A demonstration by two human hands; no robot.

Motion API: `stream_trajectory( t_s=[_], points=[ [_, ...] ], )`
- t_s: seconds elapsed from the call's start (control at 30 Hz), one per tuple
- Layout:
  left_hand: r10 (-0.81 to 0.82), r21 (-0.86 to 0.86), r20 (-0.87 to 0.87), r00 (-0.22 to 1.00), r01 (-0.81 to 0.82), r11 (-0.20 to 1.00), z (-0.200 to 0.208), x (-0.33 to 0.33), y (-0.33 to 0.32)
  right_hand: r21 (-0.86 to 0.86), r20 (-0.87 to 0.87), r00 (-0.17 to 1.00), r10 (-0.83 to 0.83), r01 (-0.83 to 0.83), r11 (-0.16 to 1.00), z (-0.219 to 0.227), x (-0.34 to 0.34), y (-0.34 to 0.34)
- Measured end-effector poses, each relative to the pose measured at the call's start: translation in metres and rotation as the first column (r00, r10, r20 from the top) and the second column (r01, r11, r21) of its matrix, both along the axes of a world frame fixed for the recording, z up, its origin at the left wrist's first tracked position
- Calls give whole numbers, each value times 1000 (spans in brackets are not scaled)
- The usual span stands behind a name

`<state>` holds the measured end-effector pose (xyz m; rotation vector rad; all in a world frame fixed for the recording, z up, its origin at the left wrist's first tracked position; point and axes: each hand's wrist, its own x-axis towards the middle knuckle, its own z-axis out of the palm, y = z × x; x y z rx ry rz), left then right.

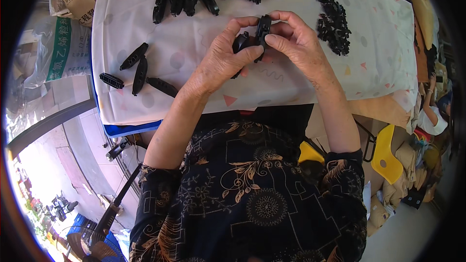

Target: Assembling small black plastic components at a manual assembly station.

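Over the middle of the table, my left hand [218, 60] is closed round a dark, rounded black plastic piece [240, 42], partly hidden by the fingers. Close beside it, my right hand [302, 46] pinches a long narrow black plastic piece [262, 30] between thumb and fingers, held roughly upright in the picture. The left thumb tip reaches this narrow piece too. Whether the two pieces are joined cannot be made out. Left of my left forearm lie several slim black plastic pieces [140, 76] of a similar long shape.
A large heap of black plastic pieces [206, 2] lies at the table's far edge. Small black parts [333, 26] form a pile at the right. A patterned white cloth [194, 92] covers the table. Sacks [68, 43] stand at the left; a yellow chair [387, 157] is at the right.
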<state>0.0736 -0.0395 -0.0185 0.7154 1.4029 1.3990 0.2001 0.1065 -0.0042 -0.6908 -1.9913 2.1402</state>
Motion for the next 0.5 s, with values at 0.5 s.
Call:
stream_trajectory(
  t_s=[0.5],
  points=[
    [97,117,-19,995,-94,989,-9,9,1,-242,-227,973,-51,-5,970,-11,-10,-24]
  ],
)
